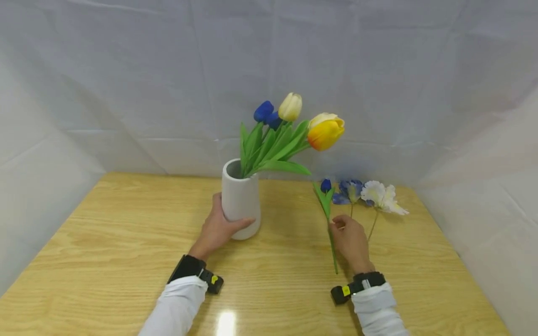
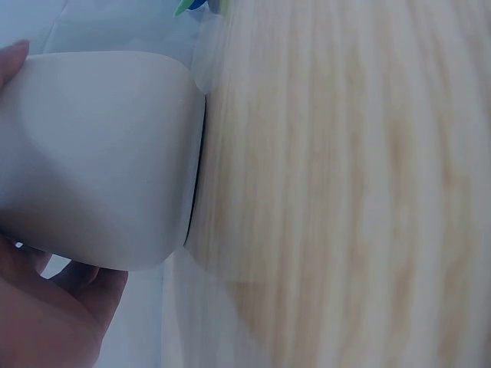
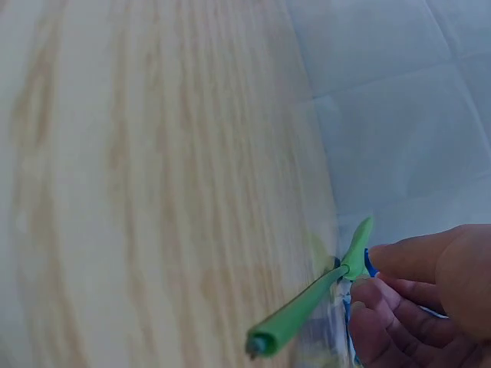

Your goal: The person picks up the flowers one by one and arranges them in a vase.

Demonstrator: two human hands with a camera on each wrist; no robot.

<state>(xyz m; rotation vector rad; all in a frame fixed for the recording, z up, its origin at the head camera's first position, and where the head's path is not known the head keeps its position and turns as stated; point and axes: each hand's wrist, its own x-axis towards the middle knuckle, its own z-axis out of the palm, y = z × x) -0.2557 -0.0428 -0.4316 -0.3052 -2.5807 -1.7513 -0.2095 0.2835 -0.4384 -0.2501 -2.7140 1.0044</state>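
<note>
My left hand (image 1: 218, 228) grips the lower part of a white vase (image 1: 241, 203), thumb across its front. In the left wrist view the vase (image 2: 100, 153) fills much of the left side, its base at the wood, with fingers on both sides. Out of its mouth lean two blue tulips (image 1: 264, 112), a cream tulip (image 1: 290, 107) and a large yellow-orange tulip (image 1: 325, 132) with green leaves. My right hand (image 1: 350, 240) pinches a small blue tulip (image 1: 326, 185) by its green stem. In the right wrist view the stem's cut end (image 3: 262, 343) points toward the camera.
Beyond my right hand lie a blue-purple flower (image 1: 352, 190) and a white ruffled flower (image 1: 383, 197) on thin stems. The wooden table (image 1: 126, 224) meets a pale cloth backdrop (image 1: 168, 84) at its back and sides.
</note>
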